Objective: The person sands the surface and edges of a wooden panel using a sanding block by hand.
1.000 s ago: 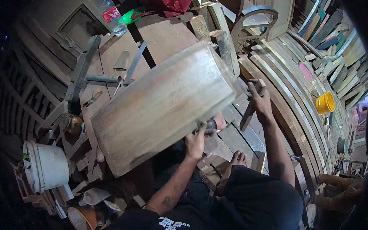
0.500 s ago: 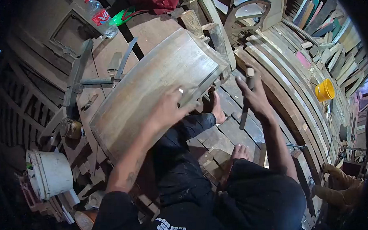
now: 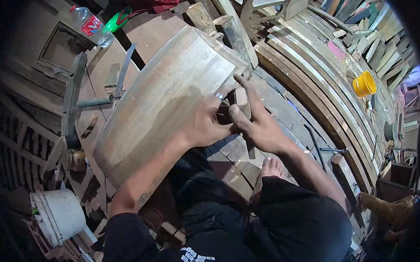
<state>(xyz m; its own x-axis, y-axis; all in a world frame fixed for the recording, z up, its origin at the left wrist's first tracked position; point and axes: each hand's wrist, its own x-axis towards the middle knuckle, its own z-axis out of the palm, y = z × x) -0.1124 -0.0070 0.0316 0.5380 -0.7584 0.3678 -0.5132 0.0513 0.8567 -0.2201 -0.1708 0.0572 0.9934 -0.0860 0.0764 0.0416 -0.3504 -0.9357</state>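
Observation:
My right hand (image 3: 264, 126) is closed around a narrow tool with a pale blocky wooden end (image 3: 241, 97). Its thin dark lower part (image 3: 250, 149) sticks out below the fingers; its exact kind is unclear. My left hand (image 3: 205, 124), wearing a ring, is curled and meets the right hand at the tool. Something dark shows between its thumb and fingers, but I cannot make it out. Both hands are over the right edge of a large, slightly curved wooden panel (image 3: 160, 91). The panel lies tilted beside my legs, partly covered by my left forearm.
Long curved beams (image 3: 310, 84) lie stacked on the right, with a yellow bucket (image 3: 364, 84) beyond. A white bucket (image 3: 58, 215) stands lower left. A plastic bottle (image 3: 90, 25) and a metal bar (image 3: 95, 100) are upper left. My bare foot (image 3: 271, 169) rests on wooden pieces.
My right hand has moved left with the tool and now meets my left hand. My left hand has shifted slightly, its fingers curling in more. The camera view has shifted a little.

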